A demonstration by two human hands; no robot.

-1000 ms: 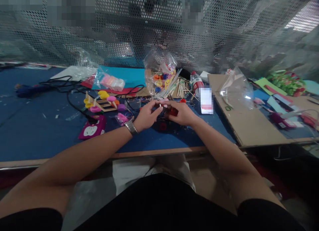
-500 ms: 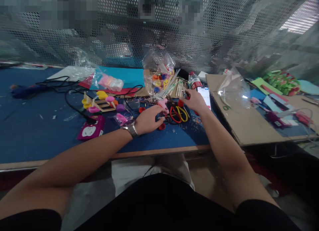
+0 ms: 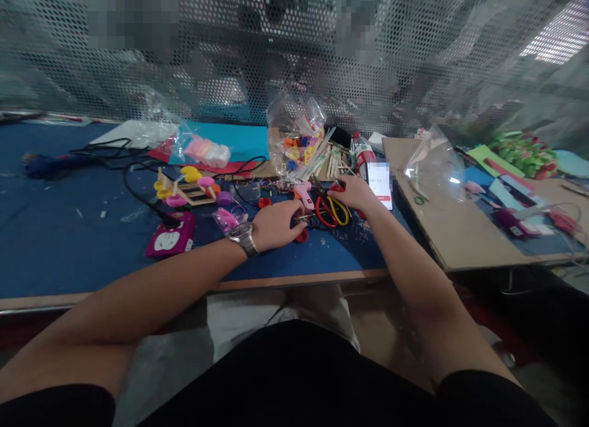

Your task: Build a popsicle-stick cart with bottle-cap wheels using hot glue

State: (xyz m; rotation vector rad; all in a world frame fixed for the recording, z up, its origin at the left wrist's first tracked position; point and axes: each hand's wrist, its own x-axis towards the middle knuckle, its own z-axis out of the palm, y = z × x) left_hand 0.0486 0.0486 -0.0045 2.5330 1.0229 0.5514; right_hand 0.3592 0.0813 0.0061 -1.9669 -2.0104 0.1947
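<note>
My left hand point(image 3: 276, 224), with a watch point(image 3: 243, 235) on its wrist, rests on the blue table. Its thumb and fingers are apart beside a pink glue gun point(image 3: 304, 195), and nothing shows in its grasp. Below the fingertips lies a red cap point(image 3: 302, 235). My right hand point(image 3: 354, 192) is curled downward just past the scissors point(image 3: 326, 212) with red and yellow handles. Something red point(image 3: 337, 186) shows at its fingertips, but I cannot make out what the fingers hold. A phone point(image 3: 379, 186) with a lit screen lies right of that hand.
A stick model with coloured pieces point(image 3: 191, 188) stands left, behind a purple power socket point(image 3: 171, 234) with a black cable. Toward the back are a clear bag of coloured parts point(image 3: 294, 142), wooden sticks point(image 3: 338, 162) and a bottle point(image 3: 362, 150). Cardboard point(image 3: 453, 230) covers the right side.
My right hand has shifted slightly down and its fingers have drawn in over the red piece. My left hand stays almost in place. The whole view has shifted a little.
</note>
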